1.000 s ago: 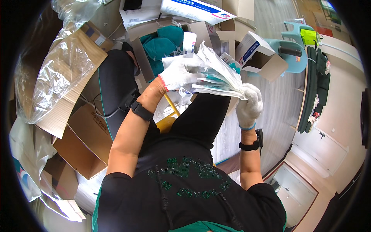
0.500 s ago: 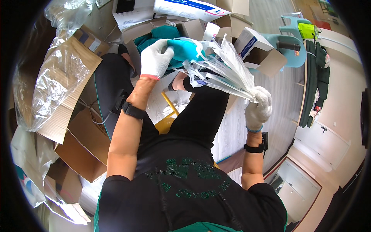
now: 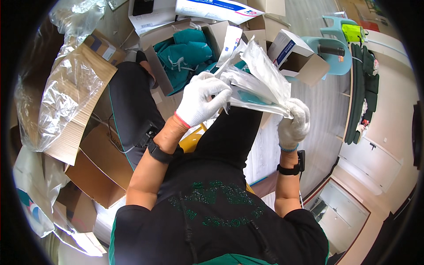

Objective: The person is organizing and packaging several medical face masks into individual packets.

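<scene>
My right hand (image 3: 294, 123), in a white knit glove, is closed round the gathered ends of several clear plastic bags (image 3: 267, 66). They fan out from it toward the upper left. My left hand (image 3: 203, 98), gloved the same way, has its fingers curled against the bags' loose edges and seems to pinch one; its fingertips are partly hidden. A teal patch (image 3: 249, 97) shows through the lower plastic. Beyond the left hand, an open carton (image 3: 161, 73) holds several teal folded masks (image 3: 183, 55) with white straps.
A small white and blue box (image 3: 285, 48) stands open right of the carton, beside a light blue stool (image 3: 338, 66). At left lie a cardboard sheet (image 3: 84, 106) under crumpled clear plastic and an open brown box (image 3: 99, 168). A yellow seat (image 3: 190, 142) shows between my legs.
My left hand has let go of the teal mask it held and moved down and right to the bags' edges. The bags have spread wider. My right hand keeps its hold in nearly the same place.
</scene>
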